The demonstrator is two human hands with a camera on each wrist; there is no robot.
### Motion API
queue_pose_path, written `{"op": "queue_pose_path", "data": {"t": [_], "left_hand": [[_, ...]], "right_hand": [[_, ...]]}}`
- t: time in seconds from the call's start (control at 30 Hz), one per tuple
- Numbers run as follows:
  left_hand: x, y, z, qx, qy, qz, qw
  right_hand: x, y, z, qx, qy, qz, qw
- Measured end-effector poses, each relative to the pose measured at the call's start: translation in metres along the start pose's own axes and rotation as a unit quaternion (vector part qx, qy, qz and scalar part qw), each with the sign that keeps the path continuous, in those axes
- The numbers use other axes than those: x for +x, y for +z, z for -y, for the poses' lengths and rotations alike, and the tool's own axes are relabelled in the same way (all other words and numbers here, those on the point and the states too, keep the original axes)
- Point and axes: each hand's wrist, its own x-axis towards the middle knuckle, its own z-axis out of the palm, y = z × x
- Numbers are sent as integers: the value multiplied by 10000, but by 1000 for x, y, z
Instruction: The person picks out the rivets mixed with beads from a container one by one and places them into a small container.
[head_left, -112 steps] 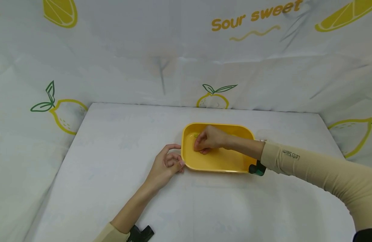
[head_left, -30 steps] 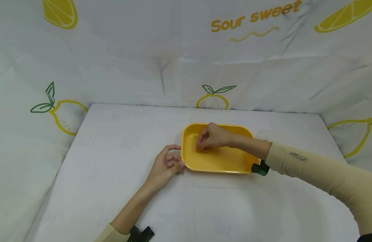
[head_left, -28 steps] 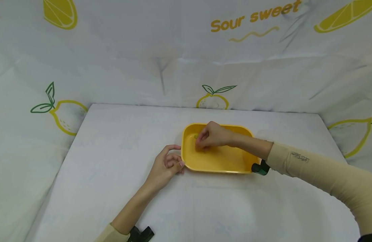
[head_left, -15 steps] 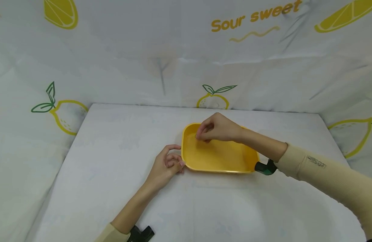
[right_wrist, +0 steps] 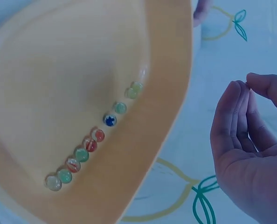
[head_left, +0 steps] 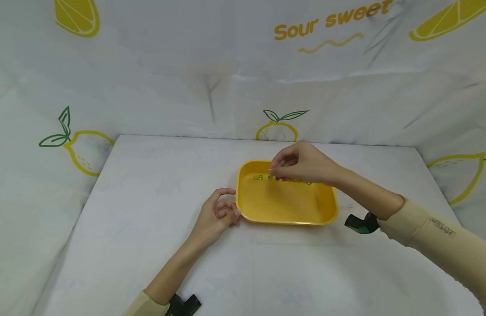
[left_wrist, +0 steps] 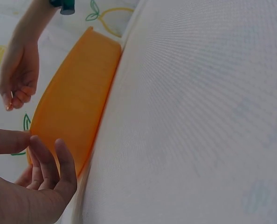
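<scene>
A yellow tray lies on the white table. Several glass marbles run in a row along its far wall, among them a dark blue marble and a yellow-green pair. My left hand rests loosely bent against the tray's left end, index tip and thumb touching its outside. Raised over the far rim, my right hand brings thumb and fingertips together. A tiny reddish thing shows at that pinch in the head and left wrist views, mostly hidden; its kind I cannot tell.
A lemon-print cloth hangs behind the table's far edge. A small clear thing sits on the table to the right of the tray. Black wrist cameras, such as the right one, stick out beside both forearms.
My right hand has risen from the tray's floor and drawn away to the right and back, uncovering more of the marble row. The left hand and the tray stay put.
</scene>
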Motion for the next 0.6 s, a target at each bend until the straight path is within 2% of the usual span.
{"op": "queue_pose_path", "data": {"t": [0.23, 0.6], "left_hand": [[0, -1, 0, -16, 14, 21, 10000], [0, -1, 0, 41, 0, 0, 10000]], "right_hand": [[-23, -15, -3, -302, 74, -432, 9986], [-53, -40, -27, -868, -65, -1032, 9908]]}}
